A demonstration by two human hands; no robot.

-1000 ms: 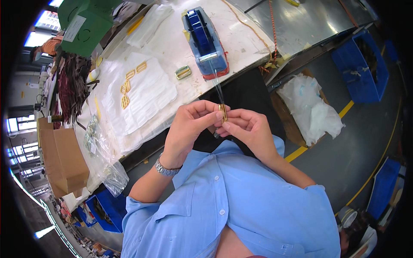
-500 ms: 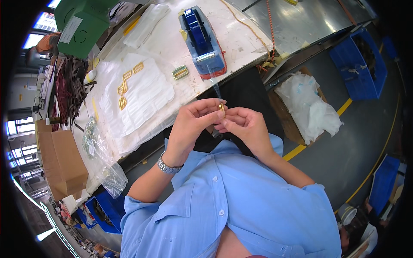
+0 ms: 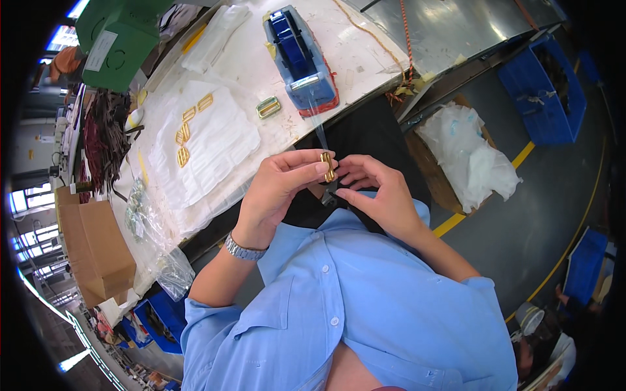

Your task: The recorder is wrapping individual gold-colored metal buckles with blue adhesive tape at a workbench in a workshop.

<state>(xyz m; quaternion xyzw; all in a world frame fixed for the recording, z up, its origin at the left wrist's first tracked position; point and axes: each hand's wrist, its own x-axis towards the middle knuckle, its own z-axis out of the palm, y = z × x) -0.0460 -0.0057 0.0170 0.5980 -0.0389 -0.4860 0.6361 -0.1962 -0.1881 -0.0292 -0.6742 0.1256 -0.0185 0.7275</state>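
Observation:
My left hand pinches a gold metal buckle upright between thumb and fingers, just off the front edge of the table. Beside it, my right hand has its fingers curved and thumb apart, with nothing visible in them. A clear strip of tape runs from the blue tape dispenser down toward the held buckle; how it meets the buckle is hard to make out. On a white sheet lie several gold buckles. Another buckle, with a greenish look, lies nearer the dispenser.
Right of the table, a carton holds white plastic wrapping. A blue bin stands on the floor beyond. Leftward are a brown cardboard box, a clear plastic bag, dark straps and a green box.
My right hand has moved off the buckle to the right and its fingers have parted. My left hand keeps the buckle, which now shows more of its face.

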